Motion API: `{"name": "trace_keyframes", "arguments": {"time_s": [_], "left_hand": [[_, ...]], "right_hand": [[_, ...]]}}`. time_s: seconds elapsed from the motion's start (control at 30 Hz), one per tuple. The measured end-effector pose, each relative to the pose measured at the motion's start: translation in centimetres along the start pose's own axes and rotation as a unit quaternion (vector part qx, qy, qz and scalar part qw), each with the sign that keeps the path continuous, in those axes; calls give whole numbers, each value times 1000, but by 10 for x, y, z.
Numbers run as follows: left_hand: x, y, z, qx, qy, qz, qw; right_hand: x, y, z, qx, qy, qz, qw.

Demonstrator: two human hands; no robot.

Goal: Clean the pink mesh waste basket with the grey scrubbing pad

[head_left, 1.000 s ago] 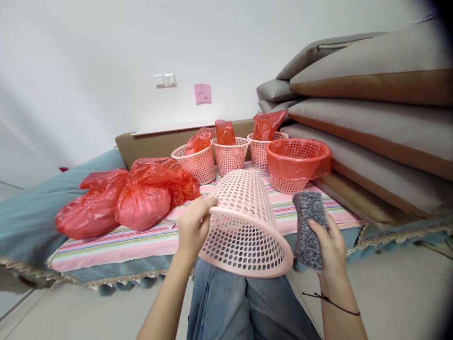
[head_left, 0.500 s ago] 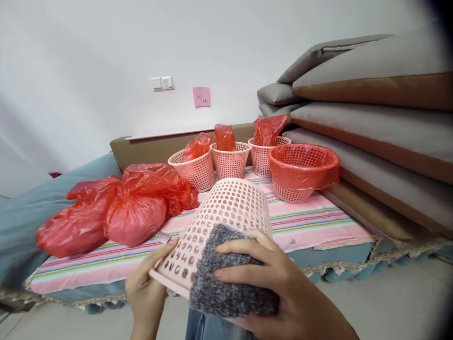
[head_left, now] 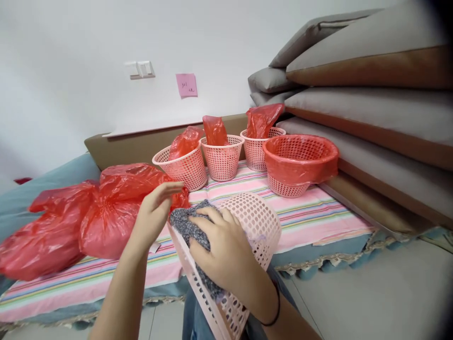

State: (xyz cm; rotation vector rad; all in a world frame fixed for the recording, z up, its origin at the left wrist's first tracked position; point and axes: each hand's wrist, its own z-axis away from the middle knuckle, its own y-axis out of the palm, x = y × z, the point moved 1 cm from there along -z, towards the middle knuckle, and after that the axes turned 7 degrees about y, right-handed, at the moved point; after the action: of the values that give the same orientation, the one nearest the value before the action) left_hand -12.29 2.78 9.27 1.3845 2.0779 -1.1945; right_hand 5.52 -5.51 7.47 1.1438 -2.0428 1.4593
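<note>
A pink perforated plastic basket (head_left: 256, 224) lies tilted on my lap with its mouth turned toward me. My right hand (head_left: 221, 252) is closed on a grey fuzzy cloth (head_left: 186, 225) and presses it inside the basket at the rim. My left hand (head_left: 155, 212) hovers just left of the basket's upper rim, fingers curled loosely, holding nothing that I can see. Behind it lie bulging red plastic bags (head_left: 106, 212).
On the striped cloth (head_left: 311, 212) stand three pink baskets (head_left: 222, 158) with crumpled red bags in them and a fourth basket lined with a red bag (head_left: 300, 158). Grey cushions (head_left: 371, 104) are stacked at right. A grey floor (head_left: 371, 293) lies below.
The basket has turned from bottom-up to mouth toward me. My right hand with the cloth moved from its outside wall into the opening. My left hand let go of the rim and lifted.
</note>
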Motion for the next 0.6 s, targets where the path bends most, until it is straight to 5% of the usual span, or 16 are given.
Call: {"name": "trace_keyframes", "arguments": {"time_s": [0.1,0.23,0.43,0.6], "left_hand": [[-11,15,-28,101,-34,20,994],[10,38,-42,266,-146,174,937],[34,47,-44,292,-201,164,921],[57,44,-50,329,-229,60,914]], "right_hand": [[1,10,-14,1,13,21,1000],[-5,17,-27,20,49,48,997],[-27,10,-38,24,61,31,997],[-112,-9,-43,-49,87,33,994]]}}
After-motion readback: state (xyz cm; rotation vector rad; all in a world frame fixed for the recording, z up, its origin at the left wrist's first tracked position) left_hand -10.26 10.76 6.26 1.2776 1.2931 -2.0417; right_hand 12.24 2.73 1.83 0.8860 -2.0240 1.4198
